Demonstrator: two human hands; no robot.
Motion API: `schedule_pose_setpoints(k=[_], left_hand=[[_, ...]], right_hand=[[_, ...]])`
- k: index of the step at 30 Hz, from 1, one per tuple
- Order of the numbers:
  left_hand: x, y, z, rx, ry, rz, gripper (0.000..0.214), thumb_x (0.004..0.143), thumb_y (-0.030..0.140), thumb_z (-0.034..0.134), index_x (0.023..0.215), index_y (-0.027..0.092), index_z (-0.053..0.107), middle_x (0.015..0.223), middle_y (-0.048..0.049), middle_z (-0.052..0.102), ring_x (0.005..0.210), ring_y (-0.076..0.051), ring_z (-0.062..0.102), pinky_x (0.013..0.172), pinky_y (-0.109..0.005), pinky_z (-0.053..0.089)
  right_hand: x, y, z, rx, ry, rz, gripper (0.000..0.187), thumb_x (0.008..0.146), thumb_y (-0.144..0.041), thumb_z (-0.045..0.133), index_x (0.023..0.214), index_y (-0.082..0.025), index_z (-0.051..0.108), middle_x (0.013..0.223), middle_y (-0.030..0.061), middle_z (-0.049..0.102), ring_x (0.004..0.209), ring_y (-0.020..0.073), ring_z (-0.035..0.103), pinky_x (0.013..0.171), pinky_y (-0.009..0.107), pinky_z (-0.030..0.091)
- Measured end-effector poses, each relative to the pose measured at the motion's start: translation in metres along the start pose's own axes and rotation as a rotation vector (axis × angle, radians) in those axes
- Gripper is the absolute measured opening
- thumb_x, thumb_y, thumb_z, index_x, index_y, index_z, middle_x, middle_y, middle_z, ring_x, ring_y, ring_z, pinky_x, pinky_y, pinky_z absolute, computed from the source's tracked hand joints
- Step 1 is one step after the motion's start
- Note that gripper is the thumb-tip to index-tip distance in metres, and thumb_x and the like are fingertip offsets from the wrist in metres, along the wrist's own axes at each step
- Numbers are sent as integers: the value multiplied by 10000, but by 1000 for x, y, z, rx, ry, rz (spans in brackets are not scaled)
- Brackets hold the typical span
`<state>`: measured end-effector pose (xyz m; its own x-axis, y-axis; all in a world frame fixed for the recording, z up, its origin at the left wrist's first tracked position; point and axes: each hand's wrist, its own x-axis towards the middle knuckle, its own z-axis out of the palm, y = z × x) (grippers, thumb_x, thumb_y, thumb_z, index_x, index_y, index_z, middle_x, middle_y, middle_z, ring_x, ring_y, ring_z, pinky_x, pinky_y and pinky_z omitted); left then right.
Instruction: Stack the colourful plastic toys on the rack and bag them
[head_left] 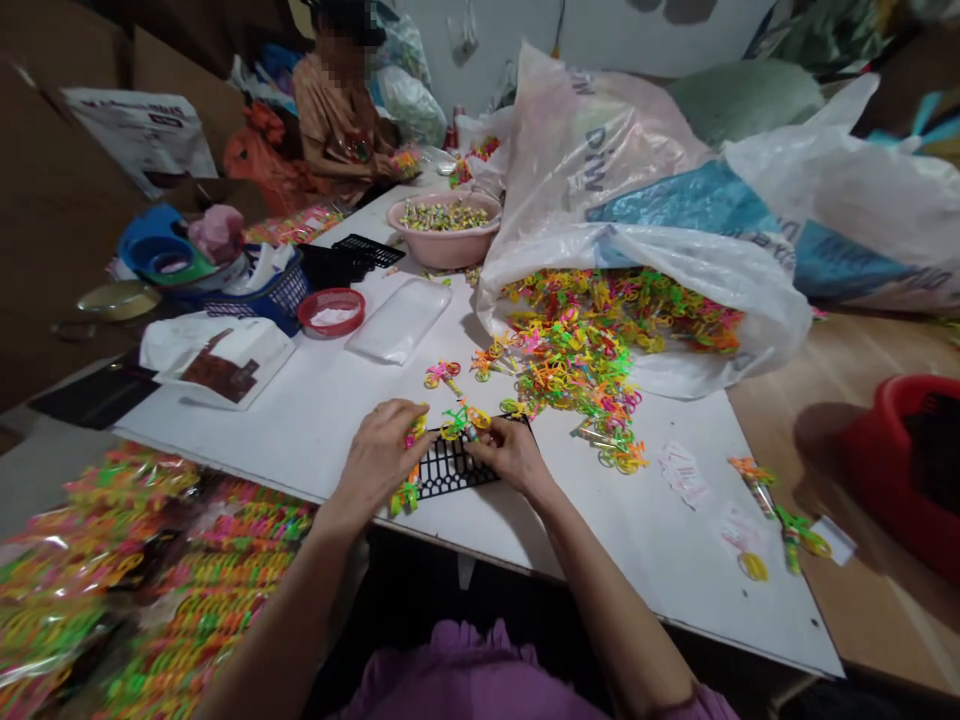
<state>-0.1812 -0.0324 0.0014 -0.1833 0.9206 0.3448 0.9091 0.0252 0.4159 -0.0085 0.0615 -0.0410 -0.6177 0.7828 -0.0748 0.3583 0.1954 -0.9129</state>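
Observation:
My left hand (379,460) grips a small neon plastic toy bicycle (407,478) in orange, yellow and green, its lower end reaching the edge of a black plastic grid rack (450,470). My right hand (510,450) rests on the far side of that rack, its fingers on a yellow-green toy bicycle (459,423). Both hands are over the white table (315,420). Just beyond them lie a few loose toys, including a pink-and-yellow one (442,376). A large heap of neon plastic toy pieces (577,350) spills from a clear plastic sack (600,170).
A co-worker (337,115) sits across the table, hands on colourful pieces. A pink bowl of wrapped items (442,230), a red basket (331,312) and a blue basket (259,295) stand beyond. Bagged neon strips (150,570) lie front left; a red bin (900,450) sits right.

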Motion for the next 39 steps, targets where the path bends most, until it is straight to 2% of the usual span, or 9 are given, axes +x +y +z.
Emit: schedule_pose_setpoints(k=[3,8,15,20,23,26,29,34,39], left_hand=[[9,20,-5,-199,-33,-79,470,723,451,646,1104,187,569,1096,-65,595,1011,-205,547,879,-332,431],[16,45,-9,-382,-249,-211,230,743,408,604,716,181,625,754,1,628,744,-154,580,688,-278,436],[6,37,-27,-402,-141,-102,218,760,387,612,743,170,636,828,-21,620,811,-156,575,765,-301,431],[1,32,-32,-368,-348,39,327,733,388,651,1000,204,612,985,-18,625,917,-162,564,816,-298,420],[4,36,-32,-339,-410,91,208,783,395,591,824,194,621,815,16,612,781,-132,556,723,-263,407],[5,39,-29,-305,-412,116,267,809,433,550,749,174,584,746,19,576,716,-122,526,668,-248,385],[0,41,-22,-245,-396,172,308,851,431,487,709,166,548,712,12,546,698,-123,502,651,-248,372],[-9,42,-21,-229,-351,168,290,851,421,499,732,169,581,721,-1,572,717,-134,528,668,-261,402],[-20,29,-43,-227,47,-52,240,859,367,497,958,178,608,921,-34,626,865,-149,572,787,-286,452]], right_hand=[[-15,-20,-1,-131,-30,-59,131,699,-270,630,678,-163,557,568,-61,461,518,78,403,501,194,272],[-31,-41,-2,-371,9,-163,110,724,-257,638,765,-168,588,684,-17,533,601,107,453,556,214,294],[-36,-28,22,-333,40,-148,62,728,-222,608,763,-175,587,703,-21,508,615,104,452,573,214,305],[-36,-26,27,-323,-43,-144,78,723,-231,605,741,-167,565,668,-28,491,605,103,439,552,209,278],[-36,-35,13,-410,-121,-229,52,742,-214,591,754,-168,569,701,-22,488,640,109,451,573,214,280],[-40,-42,4,-423,-196,-274,67,773,-212,578,825,-173,593,738,-15,501,668,113,473,598,213,300],[-46,-42,6,-416,-204,-261,155,776,-210,588,926,-176,599,792,-1,534,695,120,495,625,213,329],[-48,-36,14,-432,-167,-234,84,765,-223,589,837,-180,597,769,2,543,709,132,511,634,220,344],[-44,-15,34,-274,29,-62,155,733,-297,613,829,-187,561,747,0,584,695,144,532,615,225,364]])
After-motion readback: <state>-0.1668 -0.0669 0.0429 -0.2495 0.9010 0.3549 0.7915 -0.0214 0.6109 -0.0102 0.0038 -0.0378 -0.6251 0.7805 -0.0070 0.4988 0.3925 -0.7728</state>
